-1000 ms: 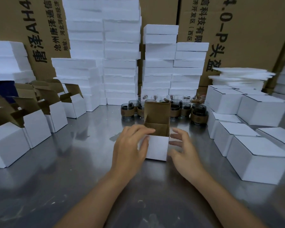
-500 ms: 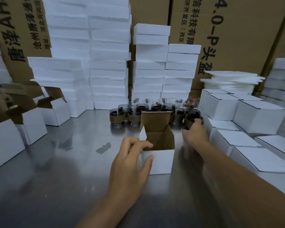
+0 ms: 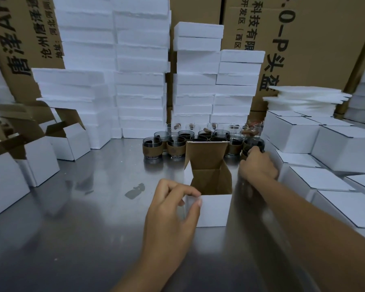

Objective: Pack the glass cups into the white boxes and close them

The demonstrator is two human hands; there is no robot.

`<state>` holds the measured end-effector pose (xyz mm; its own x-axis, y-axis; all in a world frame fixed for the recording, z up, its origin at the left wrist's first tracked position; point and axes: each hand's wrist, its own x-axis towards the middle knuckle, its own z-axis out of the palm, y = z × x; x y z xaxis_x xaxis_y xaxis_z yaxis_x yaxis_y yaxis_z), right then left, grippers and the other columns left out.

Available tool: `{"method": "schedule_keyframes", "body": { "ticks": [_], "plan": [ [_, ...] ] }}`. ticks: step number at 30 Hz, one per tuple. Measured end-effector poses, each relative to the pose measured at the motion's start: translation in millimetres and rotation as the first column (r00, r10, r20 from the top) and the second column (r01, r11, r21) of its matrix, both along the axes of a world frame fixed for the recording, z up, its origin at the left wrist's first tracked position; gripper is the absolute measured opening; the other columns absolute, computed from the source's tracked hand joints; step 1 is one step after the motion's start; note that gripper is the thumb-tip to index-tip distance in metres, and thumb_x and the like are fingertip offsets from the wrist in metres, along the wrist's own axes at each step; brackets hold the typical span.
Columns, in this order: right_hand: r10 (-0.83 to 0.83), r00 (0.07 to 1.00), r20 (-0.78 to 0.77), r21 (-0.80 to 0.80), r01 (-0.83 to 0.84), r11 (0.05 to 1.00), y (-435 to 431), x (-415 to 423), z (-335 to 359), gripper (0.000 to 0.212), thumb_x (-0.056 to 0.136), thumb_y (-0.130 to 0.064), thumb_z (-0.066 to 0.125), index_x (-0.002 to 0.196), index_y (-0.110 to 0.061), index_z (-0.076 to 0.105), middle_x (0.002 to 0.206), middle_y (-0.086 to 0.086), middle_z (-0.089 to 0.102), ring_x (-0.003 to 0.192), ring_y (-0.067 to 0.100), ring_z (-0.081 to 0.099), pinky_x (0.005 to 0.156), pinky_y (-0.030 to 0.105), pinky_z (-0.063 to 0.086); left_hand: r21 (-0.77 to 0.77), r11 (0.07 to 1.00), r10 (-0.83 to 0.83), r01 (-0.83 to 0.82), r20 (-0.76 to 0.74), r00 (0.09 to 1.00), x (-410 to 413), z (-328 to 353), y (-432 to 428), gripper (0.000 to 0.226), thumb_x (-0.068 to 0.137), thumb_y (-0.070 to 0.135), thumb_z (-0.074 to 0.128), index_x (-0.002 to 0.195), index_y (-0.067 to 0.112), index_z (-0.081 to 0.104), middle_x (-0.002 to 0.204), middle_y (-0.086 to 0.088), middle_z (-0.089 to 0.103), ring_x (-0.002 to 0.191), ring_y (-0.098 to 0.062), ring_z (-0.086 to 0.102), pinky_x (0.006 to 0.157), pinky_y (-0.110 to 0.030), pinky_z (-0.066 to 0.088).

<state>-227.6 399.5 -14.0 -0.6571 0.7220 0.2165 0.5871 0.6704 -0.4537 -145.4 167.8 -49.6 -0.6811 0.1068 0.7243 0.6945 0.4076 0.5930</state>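
Observation:
An open white box [image 3: 212, 209] with a brown inside stands in the middle of the steel table, its lid flap upright. My left hand [image 3: 173, 209] pinches the box's front left corner. Behind the box stands a cluster of glass cups [image 3: 175, 145] with brown sleeves. My right hand [image 3: 257, 167] reaches to the rightmost glass cup [image 3: 253, 143] and closes its fingers around the cup's lower part, which it hides.
Closed white boxes [image 3: 346, 150] are stacked at the right. Open white boxes [image 3: 65, 144] with raised flaps stand at the left. Tall stacks of white foam blocks [image 3: 141, 81] and large cardboard cartons [image 3: 316, 39] fill the back. A pile of foam sheets [image 3: 306, 98] lies on the right boxes.
My right hand left the box and reached back right to the rightmost cup. My left hand stayed on the box's front left corner. The view shifted forward.

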Motion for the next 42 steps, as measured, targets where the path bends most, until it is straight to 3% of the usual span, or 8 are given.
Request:
{"method": "schedule_keyframes", "body": {
  "ticks": [5,14,19,22,26,32,36,42],
  "plan": [
    [0.010,0.997,-0.081,-0.045,-0.014,0.999,-12,15,-3,0.034,0.090,-0.034,0.060,0.116,-0.014,0.053,0.127,0.015,0.034,0.110,0.034,0.047,0.085,0.040,0.047,0.005,1.000,-0.004,0.004,0.047,0.999,-1,1,-2,0.014,0.078,0.017,0.074,0.085,0.025,0.065,0.085,0.013,0.049,0.078,-0.007,0.053,0.069,-0.001,0.039],
    [0.234,0.918,-0.320,-0.191,-0.304,0.933,-36,60,-15,0.020,0.088,-0.033,0.064,0.091,-0.017,0.051,0.114,0.012,0.055,0.084,0.018,0.052,0.076,0.029,0.042,0.021,0.998,-0.069,0.067,0.131,0.989,-5,0,-9,0.030,0.083,0.015,0.069,0.081,0.040,0.053,0.057,0.005,0.047,0.064,-0.010,0.049,0.054,-0.012,0.036],
    [0.131,0.666,-0.735,-0.257,-0.451,0.855,-61,106,8,0.046,0.073,-0.033,0.079,0.104,-0.027,0.045,0.103,-0.008,0.054,0.093,0.009,0.057,0.070,0.014,0.044,0.036,0.989,-0.150,0.147,0.164,0.975,-2,0,-13,0.031,0.084,0.015,0.068,0.088,0.043,0.053,0.061,0.007,0.053,0.067,-0.005,0.053,0.060,-0.008,0.038],
    [0.099,0.529,-0.843,-0.265,-0.568,0.779,-75,134,19,0.059,0.071,-0.036,0.080,0.114,-0.039,0.039,0.110,-0.018,0.054,0.100,-0.002,0.055,0.073,0.010,0.041,0.044,0.979,-0.205,0.200,0.211,0.956,2,0,-16,0.030,0.087,0.015,0.064,0.097,0.041,0.054,0.069,0.009,0.058,0.074,-0.002,0.055,0.066,-0.003,0.038],
    [0.178,0.449,-0.876,-0.214,-0.691,0.690,-97,157,14,0.065,0.072,-0.032,0.078,0.124,-0.037,0.039,0.115,-0.017,0.056,0.101,-0.008,0.055,0.070,0.001,0.041,0.139,0.953,-0.301,0.271,0.306,0.903,9,3,-18,0.027,0.092,0.021,0.058,0.112,0.039,0.051,0.084,0.007,0.065,0.083,-0.005,0.063,0.077,-0.014,0.047],
    [0.307,0.453,-0.837,-0.176,-0.754,0.633,-121,164,-16,0.045,0.073,-0.024,0.079,0.106,-0.038,0.051,0.092,-0.037,0.060,0.086,-0.012,0.060,0.066,0.004,0.045,0.350,0.852,-0.513,0.389,0.413,0.752,23,9,-19,0.019,0.096,0.027,0.046,0.108,0.030,0.061,0.093,0.002,0.070,0.087,-0.019,0.068,0.073,-0.029,0.056],
    [0.322,0.469,-0.822,-0.192,-0.762,0.618,-124,162,-26,0.049,0.068,-0.028,0.082,0.106,-0.034,0.052,0.093,-0.022,0.063,0.086,-0.012,0.059,0.065,0.004,0.044,0.389,0.793,-0.608,0.468,0.541,0.581,24,10,-22,0.044,0.082,0.052,0.046,0.113,0.026,0.064,0.110,-0.009,0.067,0.099,-0.024,0.065,0.083,-0.036,0.055],
    [0.320,0.507,-0.800,-0.253,-0.769,0.587,-125,163,-28,0.069,0.053,-0.054,0.076,0.112,-0.036,0.046,0.095,-0.020,0.061,0.083,-0.012,0.060,0.062,0.004,0.045,0.350,0.811,-0.580,0.469,0.589,0.563,23,7,-21,0.056,0.081,0.055,0.044,0.122,0.022,0.060,0.119,-0.009,0.063,0.110,-0.026,0.061,0.097,-0.046,0.049]
  ]
}}
